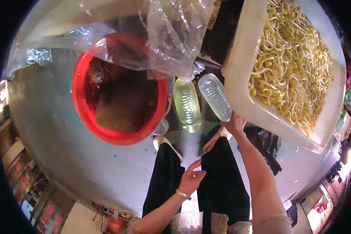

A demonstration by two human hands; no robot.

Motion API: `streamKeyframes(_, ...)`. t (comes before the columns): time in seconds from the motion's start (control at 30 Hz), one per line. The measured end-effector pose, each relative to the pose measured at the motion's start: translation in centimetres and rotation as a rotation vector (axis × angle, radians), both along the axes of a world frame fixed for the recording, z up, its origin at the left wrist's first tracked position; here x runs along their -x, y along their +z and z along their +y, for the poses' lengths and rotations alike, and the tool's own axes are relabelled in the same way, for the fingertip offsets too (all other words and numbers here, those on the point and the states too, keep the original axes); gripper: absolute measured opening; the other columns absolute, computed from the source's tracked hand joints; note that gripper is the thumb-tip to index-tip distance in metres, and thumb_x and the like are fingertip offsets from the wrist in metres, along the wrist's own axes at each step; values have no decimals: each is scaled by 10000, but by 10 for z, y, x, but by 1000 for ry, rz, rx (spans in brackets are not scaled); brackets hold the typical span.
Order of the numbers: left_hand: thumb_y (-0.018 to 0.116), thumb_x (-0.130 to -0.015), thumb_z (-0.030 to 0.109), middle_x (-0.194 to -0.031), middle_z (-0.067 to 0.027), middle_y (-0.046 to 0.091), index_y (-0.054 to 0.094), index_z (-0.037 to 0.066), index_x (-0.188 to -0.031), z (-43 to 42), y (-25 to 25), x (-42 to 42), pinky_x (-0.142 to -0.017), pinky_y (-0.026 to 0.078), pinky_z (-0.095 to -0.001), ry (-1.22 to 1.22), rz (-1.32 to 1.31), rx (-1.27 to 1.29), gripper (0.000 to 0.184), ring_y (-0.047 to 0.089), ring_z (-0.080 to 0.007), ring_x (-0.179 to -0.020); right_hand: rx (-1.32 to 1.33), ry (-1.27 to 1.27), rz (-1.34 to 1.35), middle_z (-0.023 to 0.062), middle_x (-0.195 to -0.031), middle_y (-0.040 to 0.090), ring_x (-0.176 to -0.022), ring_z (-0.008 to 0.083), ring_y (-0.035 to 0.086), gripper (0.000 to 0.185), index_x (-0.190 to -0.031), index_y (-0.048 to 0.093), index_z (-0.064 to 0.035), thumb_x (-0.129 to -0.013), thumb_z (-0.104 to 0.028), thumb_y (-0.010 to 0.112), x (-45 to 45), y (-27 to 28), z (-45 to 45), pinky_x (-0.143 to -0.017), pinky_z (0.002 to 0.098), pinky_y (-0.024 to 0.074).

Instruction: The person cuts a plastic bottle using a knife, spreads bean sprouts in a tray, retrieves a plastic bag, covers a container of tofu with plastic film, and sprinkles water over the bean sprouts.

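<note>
My right hand (pixel 234 123) is closed around the lower end of a clear ribbed plastic bottle (pixel 215 97), which leans beside the white tub's corner. Next to that bottle, a yellow-green ribbed bottle (pixel 187 105) is untouched. My left hand (pixel 192 178), with a bracelet at its wrist, hangs over my lap, fingers apart and holding nothing. To the left a red basin (pixel 119 137) holds dark liquid and a brownish mass. Bean sprouts (pixel 290 66) fill the white tub (pixel 238 78) at the upper right.
Clear plastic sheeting (pixel 175 35) hangs over the top and part of the basin. A black plastic bag (pixel 264 142) lies right of my feet. Boxes with red lettering (pixel 50 214) stand at the lower left. Grey floor (pixel 58 128) surrounds the basin.
</note>
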State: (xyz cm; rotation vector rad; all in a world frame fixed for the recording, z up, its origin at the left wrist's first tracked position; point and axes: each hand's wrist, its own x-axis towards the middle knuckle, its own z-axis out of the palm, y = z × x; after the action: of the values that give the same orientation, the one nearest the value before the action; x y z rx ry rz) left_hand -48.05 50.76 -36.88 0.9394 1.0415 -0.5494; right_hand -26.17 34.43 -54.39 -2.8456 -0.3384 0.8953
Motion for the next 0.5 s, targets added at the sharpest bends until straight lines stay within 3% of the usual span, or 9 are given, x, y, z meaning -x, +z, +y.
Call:
streamKeyframes(0.03,642,-862,49,-1234,-101,563,473,90,-1343,3,2,-11,-773,502,-252,-110,-52,-103,512,633,-122,-916,48,7,16,171,-1372,416,-1244,389,422,1080,-1436,267,-102,-555,-314,854,-4,-16,-5,-986,518,362)
streamKeyframes(0.13,630,-869,45,-1216,-70,555,474,108,-1344,1,3,-15,-777,498,-257,-88,-194,-131,504,622,-116,-943,-94,-133,97,181,-1379,406,-1260,398,405,1169,-1462,215,-114,-518,-300,878,-10,-28,3,-1022,512,339)
streamKeyframes(0.17,624,-871,42,-1210,-53,544,469,128,-1350,2,6,-13,-779,496,-257,-86,-189,-59,511,608,-118,-979,7,-154,70,196,-1383,397,-1273,401,394,1235,-1479,166,-121,-491,-276,890,-11,-13,19,-1033,507,336)
streamKeyframes(0.27,621,-879,75,-1181,-56,546,471,146,-1347,6,10,-10,-761,495,-253,-181,-144,-42,497,607,-131,-984,48,-149,-82,207,-1366,406,-1259,411,403,1265,-1487,133,-131,-483,-277,890,2,-47,14,-1026,501,351)
streamKeyframes(0.33,623,-876,88,-1196,-77,552,473,140,-1341,11,20,-21,-735,506,-256,-217,-180,-88,492,616,-152,-973,56,-166,-137,204,-1344,423,-1245,412,415,1234,-1487,149,-136,-496,-252,876,4,-55,19,-1006,481,381)
streamKeyframes(0.4,623,-875,83,-1206,-87,555,472,129,-1338,11,17,-18,-727,508,-256,-255,-213,-59,490,620,-156,-966,65,-208,21,193,-1308,455,-1241,402,420,1142,-1479,184,-134,-549,-228,839,-11,-24,30,-1000,450,394)
streamKeyframes(0.43,623,-875,83,-1206,-87,555,472,129,-1338,8,16,-16,-727,508,-256,-256,-208,-51,490,620,-156,-966,0,-166,-24,202,-1277,487,-1211,387,453,1023,-1459,230,-118,-606,-217,787,-12,-36,17,-988,425,406)
streamKeyframes(0.5,624,-872,81,-1177,-89,579,494,117,-1317,5,12,-14,-729,507,-257,-253,-207,-53,464,627,-150,-945,-126,-209,-13,207,-1264,499,-1176,373,480,954,-1435,277,-98,-630,-234,768,-6,-56,1,-983,417,408)
